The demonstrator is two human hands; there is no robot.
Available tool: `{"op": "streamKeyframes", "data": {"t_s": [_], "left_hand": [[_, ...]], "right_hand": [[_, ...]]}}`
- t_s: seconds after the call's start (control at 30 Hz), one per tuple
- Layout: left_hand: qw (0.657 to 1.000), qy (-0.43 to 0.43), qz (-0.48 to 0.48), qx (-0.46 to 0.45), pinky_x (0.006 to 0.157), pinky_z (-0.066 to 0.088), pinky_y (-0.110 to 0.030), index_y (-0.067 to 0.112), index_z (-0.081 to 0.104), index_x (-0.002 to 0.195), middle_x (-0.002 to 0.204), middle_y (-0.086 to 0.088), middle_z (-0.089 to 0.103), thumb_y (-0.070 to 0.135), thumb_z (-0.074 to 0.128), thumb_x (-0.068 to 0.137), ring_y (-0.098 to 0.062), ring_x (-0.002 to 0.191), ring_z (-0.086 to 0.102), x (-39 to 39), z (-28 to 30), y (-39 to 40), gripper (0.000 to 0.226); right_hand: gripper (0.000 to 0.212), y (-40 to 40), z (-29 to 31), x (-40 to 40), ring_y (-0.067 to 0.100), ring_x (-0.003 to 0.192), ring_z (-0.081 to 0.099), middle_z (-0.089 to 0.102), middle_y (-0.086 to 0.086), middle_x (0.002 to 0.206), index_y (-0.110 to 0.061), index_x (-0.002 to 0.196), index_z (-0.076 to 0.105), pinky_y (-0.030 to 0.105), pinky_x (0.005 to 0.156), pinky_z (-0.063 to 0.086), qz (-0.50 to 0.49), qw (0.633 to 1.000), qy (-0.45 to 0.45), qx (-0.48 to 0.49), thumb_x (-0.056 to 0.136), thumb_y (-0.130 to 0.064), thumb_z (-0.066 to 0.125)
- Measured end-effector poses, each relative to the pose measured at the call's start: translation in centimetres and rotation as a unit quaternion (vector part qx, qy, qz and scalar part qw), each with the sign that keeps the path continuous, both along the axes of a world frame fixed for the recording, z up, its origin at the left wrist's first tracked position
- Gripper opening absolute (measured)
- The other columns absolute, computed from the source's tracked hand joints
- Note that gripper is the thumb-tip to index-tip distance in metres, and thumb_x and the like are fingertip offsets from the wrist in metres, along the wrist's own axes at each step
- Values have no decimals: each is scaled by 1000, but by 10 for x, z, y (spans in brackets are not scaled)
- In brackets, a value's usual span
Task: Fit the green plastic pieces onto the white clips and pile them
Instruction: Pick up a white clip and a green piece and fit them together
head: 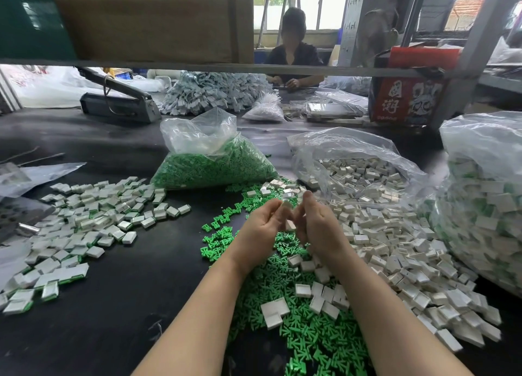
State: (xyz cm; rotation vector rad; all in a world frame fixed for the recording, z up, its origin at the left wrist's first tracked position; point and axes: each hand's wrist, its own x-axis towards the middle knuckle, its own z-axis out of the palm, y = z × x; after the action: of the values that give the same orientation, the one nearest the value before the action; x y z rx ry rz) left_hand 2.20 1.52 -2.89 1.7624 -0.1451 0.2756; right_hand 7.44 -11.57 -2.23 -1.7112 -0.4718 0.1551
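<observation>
Head view: my left hand (pixel 261 223) and right hand (pixel 316 223) meet fingertip to fingertip, together pinching a white clip (pixel 288 205) above the loose green pieces (pixel 296 319) at the desk's (pixel 127 305) near edge; unfitted white clips (pixel 395 248) spread toward the right edge; the finished pile (pixel 84 228) lies toward the left edge.

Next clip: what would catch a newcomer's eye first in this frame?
The two hands, left hand and right hand, meet at centre, fingers curled around a small white clip. Beneath them spreads a bright loose green pieces pile, with loose white clips heaped to the right. On the left of the black table lies the spread of finished clips.
</observation>
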Motion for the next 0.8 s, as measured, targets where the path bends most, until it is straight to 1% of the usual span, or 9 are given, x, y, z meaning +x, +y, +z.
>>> {"op": "streamKeyframes", "data": {"t_s": [0.07, 0.13, 0.23, 0.3, 0.4, 0.47, 0.53, 0.67, 0.8], "left_hand": [[1000, -12, 3, -25, 75, 43, -10, 20, 64, 96, 78, 22, 64, 31, 47, 101, 7, 76, 56, -1, 3, 0, 20], [999, -3, 6, -53, 80, 44, -9, 24, 66, 107, 94, 19, 70, 36, 52, 97, 9, 88, 61, -3, 5, -1, 21], [997, 10, 16, -70, 91, 48, -19, 28, 67, 110, 112, -2, 64, 41, 56, 91, -6, 106, 64, -3, 6, -4, 25], [999, 3, 22, -28, 97, 46, -27, 28, 70, 107, 107, -3, 56, 38, 54, 95, -13, 107, 61, -3, 8, -4, 23], [999, -16, 23, -24, 80, 48, -21, 23, 71, 106, 101, -3, 53, 29, 53, 100, -6, 87, 60, -3, 10, -5, 20], [998, -33, 34, -42, 68, 49, -20, 18, 69, 109, 97, -9, 60, 22, 55, 100, -8, 76, 61, -2, 12, -6, 17], [996, -43, 50, -63, 61, 50, -24, 18, 68, 106, 85, -7, 68, 20, 58, 97, -12, 67, 63, -2, 14, -8, 14], [992, -34, 74, -94, 56, 49, -29, 15, 68, 98, 77, -8, 70, 22, 60, 87, -16, 62, 63, 1, 15, -10, 16], [990, -39, 94, -98, 52, 48, -25, 14, 70, 92, 70, -3, 69, 22, 58, 84, -11, 56, 61, 1, 14, -10, 16]], "right_hand": [[61, 0, 3, -1, 17, 44, 36, 43, 4, 51, -7, 68, 54, 36, 51, 30, 9, 999, 27, 28, 104, -47, 26], [67, 0, 6, -2, 14, 43, 42, 51, 3, 51, -6, 71, 60, 27, 47, 35, 28, 999, 38, 19, 98, -57, 25], [75, -2, 8, -5, 9, 44, 45, 56, 3, 55, -5, 84, 68, 19, 44, 34, 87, 995, 57, 13, 95, -63, 23], [73, -3, 9, -6, 9, 47, 43, 57, 4, 59, -3, 94, 68, 18, 43, 30, 118, 990, 73, 33, 97, -62, 24], [70, -3, 9, -8, 11, 50, 40, 57, 4, 61, -2, 95, 65, 23, 46, 27, 120, 987, 87, 53, 97, -61, 27], [65, -2, 10, -8, 14, 52, 41, 57, 4, 61, -2, 96, 65, 24, 47, 26, 115, 987, 88, 64, 101, -56, 28], [67, -2, 11, -9, 17, 55, 42, 57, 5, 61, 7, 98, 60, 26, 48, 26, 110, 988, 88, 65, 102, -53, 29], [60, -3, 15, -12, 17, 53, 43, 59, 8, 62, -3, 83, 61, 29, 49, 26, 103, 990, 72, 59, 103, -50, 28], [54, -2, 17, -15, 16, 50, 41, 58, 9, 62, -9, 76, 61, 28, 48, 25, 106, 990, 64, 64, 104, -45, 30]]}}
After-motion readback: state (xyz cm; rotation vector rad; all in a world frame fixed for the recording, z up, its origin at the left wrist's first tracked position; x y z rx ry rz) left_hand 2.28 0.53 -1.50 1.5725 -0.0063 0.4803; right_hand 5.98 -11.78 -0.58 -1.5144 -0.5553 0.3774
